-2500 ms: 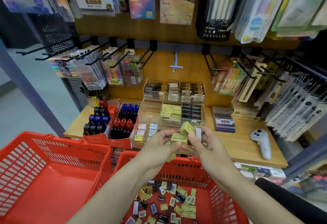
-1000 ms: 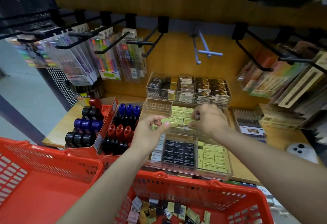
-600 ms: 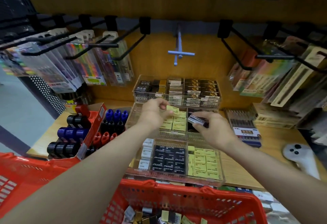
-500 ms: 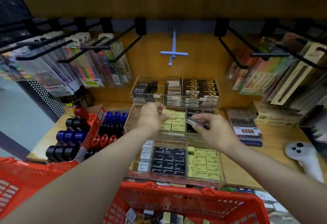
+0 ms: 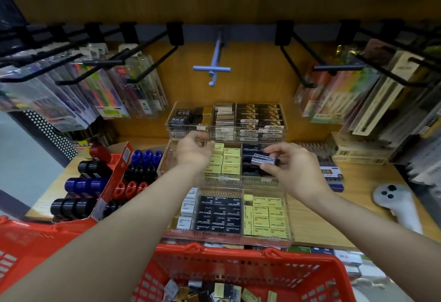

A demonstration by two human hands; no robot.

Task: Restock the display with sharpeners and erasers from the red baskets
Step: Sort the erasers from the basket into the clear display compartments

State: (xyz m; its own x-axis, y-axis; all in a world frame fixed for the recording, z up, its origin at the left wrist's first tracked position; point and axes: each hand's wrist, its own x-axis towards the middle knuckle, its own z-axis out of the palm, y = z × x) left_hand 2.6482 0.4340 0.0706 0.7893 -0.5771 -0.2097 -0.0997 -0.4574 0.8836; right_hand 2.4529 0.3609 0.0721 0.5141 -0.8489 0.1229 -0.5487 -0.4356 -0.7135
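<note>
A clear tiered display (image 5: 164, 163) on the wooden shelf holds yellow erasers (image 5: 231, 160) and black ones in its middle tier, with more in the bottom tier (image 5: 265, 215). My left hand (image 5: 194, 152) hovers over the middle tier beside the yellow erasers, its fingers loosely curved and holding nothing. My right hand (image 5: 294, 170) pinches a black and silver eraser box (image 5: 265, 159) above the middle tier's dark compartment. At the bottom edge, the red basket (image 5: 238, 263) holds several loose erasers (image 5: 222, 291). A second red basket (image 5: 26, 242) stands at the lower left.
An open red carton of black, blue and red markers (image 5: 95, 182) stands left of the display. A white controller (image 5: 397, 206) lies on the shelf at the right. Black hooks with pen packs (image 5: 114, 86) and an empty blue hook (image 5: 212, 68) jut out overhead.
My left hand set its yellow eraser among the yellow ones in the middle tier and let go. My right hand keeps the black eraser box over the dark compartment.
</note>
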